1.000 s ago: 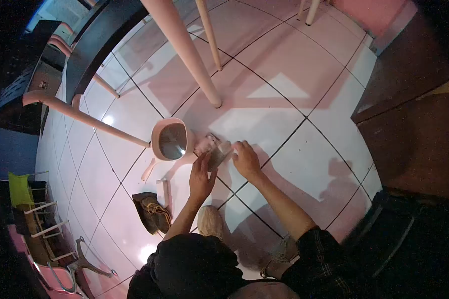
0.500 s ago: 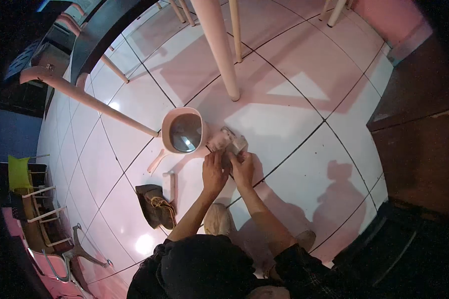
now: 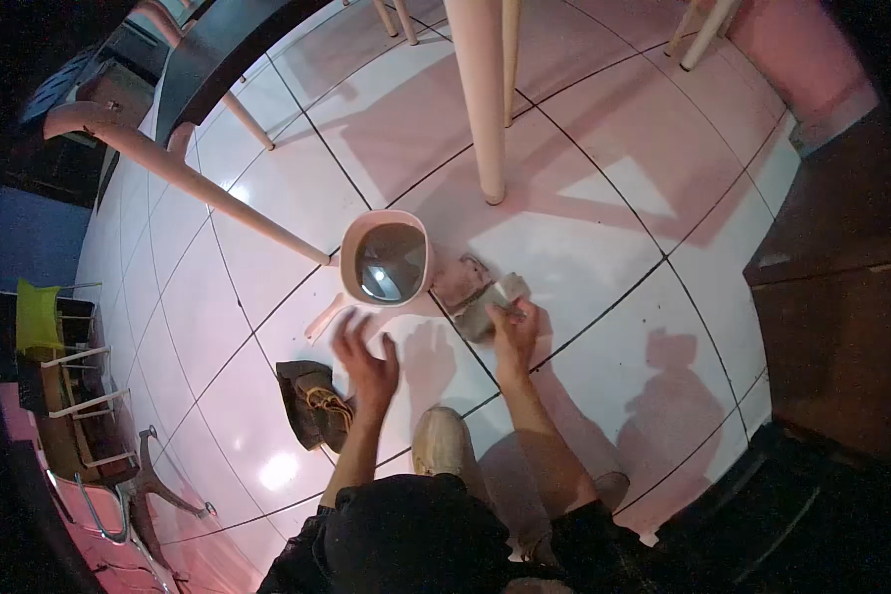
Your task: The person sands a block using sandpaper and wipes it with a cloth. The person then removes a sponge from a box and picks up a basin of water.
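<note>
My right hand [image 3: 517,332] is closed on a crumpled, greyish cloth-like thing [image 3: 475,319] on the floor; a pale, blocky part [image 3: 509,289] shows at its fingertips. Beside it lies a pinkish-grey crumpled piece [image 3: 455,281] with a dark edge; whether it is one with the held thing I cannot tell. My left hand [image 3: 366,364] is off to the left, empty, its fingers spread above the floor. Just beyond it stands a pink dipper [image 3: 429,267] of dark water, its handle [image 3: 324,318] pointing towards me. A brown boot [image 3: 312,404] with yellow laces lies left of my left wrist.
A thick pale table leg [image 3: 480,109] rises behind the cloth-like thing, and another leg [image 3: 208,193] slants down to the dipper. Chairs [image 3: 79,386] stand at the far left. A brown wooden panel [image 3: 827,327] borders the right. My shoe [image 3: 440,442] is close below my hands.
My left hand has let go of the cloth-like thing and moved left towards the boot, its fingers opening. My right hand stays on the thing. The pale block beside the boot is now hidden.
</note>
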Motion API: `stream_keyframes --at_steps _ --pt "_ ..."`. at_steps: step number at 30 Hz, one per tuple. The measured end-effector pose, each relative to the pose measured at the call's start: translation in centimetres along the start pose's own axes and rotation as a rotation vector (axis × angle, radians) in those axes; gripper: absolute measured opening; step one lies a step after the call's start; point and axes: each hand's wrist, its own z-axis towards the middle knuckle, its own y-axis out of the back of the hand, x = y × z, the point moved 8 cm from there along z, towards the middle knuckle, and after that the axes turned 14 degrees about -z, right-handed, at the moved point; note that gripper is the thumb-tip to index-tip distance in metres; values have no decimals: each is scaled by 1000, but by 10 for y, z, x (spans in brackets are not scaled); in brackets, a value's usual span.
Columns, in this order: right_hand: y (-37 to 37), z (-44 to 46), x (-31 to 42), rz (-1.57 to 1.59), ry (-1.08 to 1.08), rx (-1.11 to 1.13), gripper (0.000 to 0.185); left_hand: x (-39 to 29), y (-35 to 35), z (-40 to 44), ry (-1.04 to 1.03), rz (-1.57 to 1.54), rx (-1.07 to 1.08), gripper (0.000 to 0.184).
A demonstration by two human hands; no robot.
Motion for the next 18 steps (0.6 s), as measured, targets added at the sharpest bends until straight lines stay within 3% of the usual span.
stream_keyframes --at_steps 1,4,7,11,12,15,17,18 --pt "4 4 -3 25 -8 27 53 4 18 16 -20 7 -65 49" --pt "19 9 -5 117 12 71 49 22 38 53 3 106 102 50" --pt "25 5 10 229 -71 164 50 73 26 44 260 26 401 50" --pt "34 9 17 194 -62 177 52 64 31 32 450 -26 293 34" --pt "34 9 19 194 -56 174 54 74 29 20 408 50 285 31" --pt "30 12 24 195 -38 175 58 87 1 -26 980 -642 397 32" --pt "24 14 24 200 -25 190 57 70 -9 -43 1208 -643 480 28" --pt "19 15 26 187 -25 226 57 60 -15 -49 1271 -786 479 28"
